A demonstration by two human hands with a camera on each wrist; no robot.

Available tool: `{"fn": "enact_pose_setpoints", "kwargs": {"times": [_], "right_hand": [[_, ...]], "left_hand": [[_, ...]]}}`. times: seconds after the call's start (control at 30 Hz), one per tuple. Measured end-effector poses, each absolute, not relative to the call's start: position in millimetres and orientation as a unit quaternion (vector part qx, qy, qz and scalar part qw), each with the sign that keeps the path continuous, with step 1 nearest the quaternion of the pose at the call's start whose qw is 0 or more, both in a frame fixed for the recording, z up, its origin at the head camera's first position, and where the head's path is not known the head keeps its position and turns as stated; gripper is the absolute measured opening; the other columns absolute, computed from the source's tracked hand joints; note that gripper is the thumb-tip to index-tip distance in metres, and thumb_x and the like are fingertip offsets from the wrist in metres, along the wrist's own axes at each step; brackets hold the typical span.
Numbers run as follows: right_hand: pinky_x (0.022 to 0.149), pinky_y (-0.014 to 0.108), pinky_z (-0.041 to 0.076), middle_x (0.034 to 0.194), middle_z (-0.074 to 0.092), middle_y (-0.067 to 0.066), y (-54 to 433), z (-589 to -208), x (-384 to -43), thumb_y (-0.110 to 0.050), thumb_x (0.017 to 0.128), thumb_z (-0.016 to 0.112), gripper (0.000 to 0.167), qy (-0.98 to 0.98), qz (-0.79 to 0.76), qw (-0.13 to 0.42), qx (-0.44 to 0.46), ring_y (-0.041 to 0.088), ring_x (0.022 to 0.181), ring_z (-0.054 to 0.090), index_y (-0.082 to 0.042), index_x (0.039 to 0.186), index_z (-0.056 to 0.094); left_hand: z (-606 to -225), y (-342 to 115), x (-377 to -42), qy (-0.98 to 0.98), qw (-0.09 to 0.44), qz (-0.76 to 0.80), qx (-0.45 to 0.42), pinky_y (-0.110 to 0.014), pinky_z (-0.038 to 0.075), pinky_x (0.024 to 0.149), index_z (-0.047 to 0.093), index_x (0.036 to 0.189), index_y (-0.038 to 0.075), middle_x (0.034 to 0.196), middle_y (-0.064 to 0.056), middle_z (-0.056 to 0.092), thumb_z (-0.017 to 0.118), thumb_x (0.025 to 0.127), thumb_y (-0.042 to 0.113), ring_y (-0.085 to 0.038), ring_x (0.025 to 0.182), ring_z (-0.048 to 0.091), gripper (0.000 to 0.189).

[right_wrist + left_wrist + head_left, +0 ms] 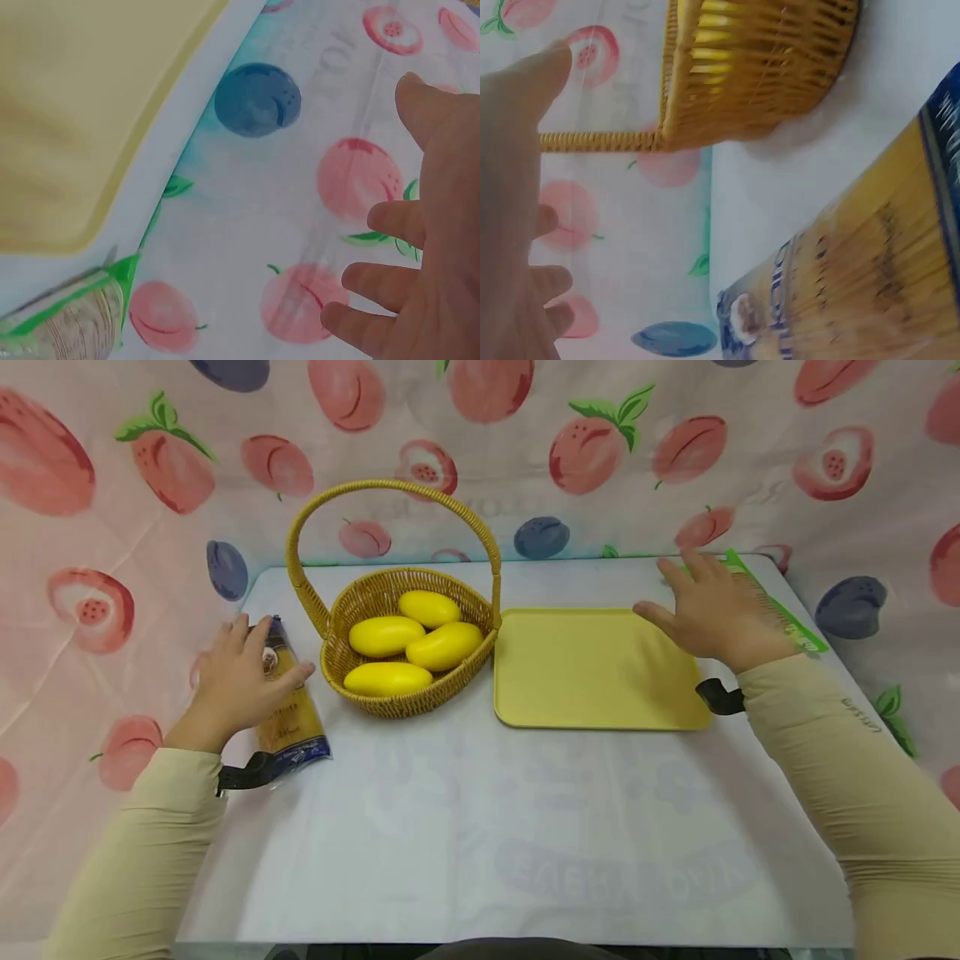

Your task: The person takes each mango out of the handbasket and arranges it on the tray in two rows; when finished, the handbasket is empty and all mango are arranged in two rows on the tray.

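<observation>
My left hand [238, 681] is held over a pack of spaghetti [296, 718], its fingers spread and loosely bent with nothing in them. The pack is clear with dark blue ends; in the left wrist view the spaghetti pack [855, 262] lies apart from the hand [510, 195]. On the other side, my right hand [716, 610] hovers with spread fingers above a green-edged clear packet [802, 631] and the right end of a yellow tray [585, 668]. The hand covers part of this packet. In the right wrist view the packet [75, 322] sits below the tray corner, away from the fingers.
A wicker basket [397, 706] with a tall arched handle [390, 485] stands between the left hand and the tray. Several smooth yellow mango-shaped fruits [386, 637] lie in it. A white cloth [450, 843] covers the table, and a fruit-print curtain [465, 460] hangs behind.
</observation>
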State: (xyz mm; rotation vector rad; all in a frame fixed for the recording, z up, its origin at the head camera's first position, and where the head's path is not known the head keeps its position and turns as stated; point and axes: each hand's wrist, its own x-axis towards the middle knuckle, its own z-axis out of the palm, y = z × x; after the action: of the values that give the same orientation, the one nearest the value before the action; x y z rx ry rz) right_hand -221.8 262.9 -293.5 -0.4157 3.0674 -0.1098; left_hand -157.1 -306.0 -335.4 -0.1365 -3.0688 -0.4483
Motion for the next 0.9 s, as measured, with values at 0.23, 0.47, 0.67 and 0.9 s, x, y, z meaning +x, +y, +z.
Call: {"fn": "enact_pose_setpoints", "kwargs": {"times": [0.23,0.47,0.67,0.9], "right_hand": [[0.109,0.069,0.02,0.156,0.017,0.036,247,-300,-217,-0.061,0.101,0.043,0.087,0.986,-0.08,0.021,-0.146,0.054,0.141,0.02,0.004,0.156,0.025],[0.109,0.065,0.028,0.155,0.029,0.031,222,-311,-213,-0.044,0.098,0.062,0.074,0.974,-0.115,-0.008,-0.196,0.05,0.14,0.029,0.002,0.151,0.037],[0.108,0.064,0.031,0.156,0.03,0.026,201,-318,-210,-0.041,0.098,0.064,0.072,0.964,-0.158,0.002,-0.213,0.047,0.142,0.028,-0.001,0.152,0.038],[0.108,0.061,0.033,0.155,0.035,0.022,182,-326,-210,-0.039,0.097,0.066,0.067,0.953,-0.172,-0.011,-0.248,0.045,0.139,0.034,-0.001,0.149,0.045]], "left_hand": [[-343,-292,-150,-0.972,-0.002,-0.23,-0.046,-0.072,0.013,0.11,0.015,0.158,-0.003,0.159,-0.035,0.007,0.06,0.095,0.055,-0.054,0.145,0.009,0.098],[-356,-281,-148,-0.962,-0.03,-0.265,-0.055,-0.071,0.019,0.109,0.019,0.159,0.002,0.16,-0.03,0.017,0.066,0.092,0.054,-0.05,0.145,0.017,0.097],[-372,-274,-145,-0.952,-0.013,-0.298,-0.072,-0.064,0.024,0.111,0.025,0.157,0.0,0.156,-0.028,0.029,0.07,0.092,0.047,-0.047,0.142,0.027,0.093],[-382,-267,-144,-0.945,-0.027,-0.32,-0.066,-0.062,0.028,0.111,0.019,0.16,0.003,0.159,-0.025,0.026,0.07,0.091,0.052,-0.046,0.141,0.03,0.099]]}}
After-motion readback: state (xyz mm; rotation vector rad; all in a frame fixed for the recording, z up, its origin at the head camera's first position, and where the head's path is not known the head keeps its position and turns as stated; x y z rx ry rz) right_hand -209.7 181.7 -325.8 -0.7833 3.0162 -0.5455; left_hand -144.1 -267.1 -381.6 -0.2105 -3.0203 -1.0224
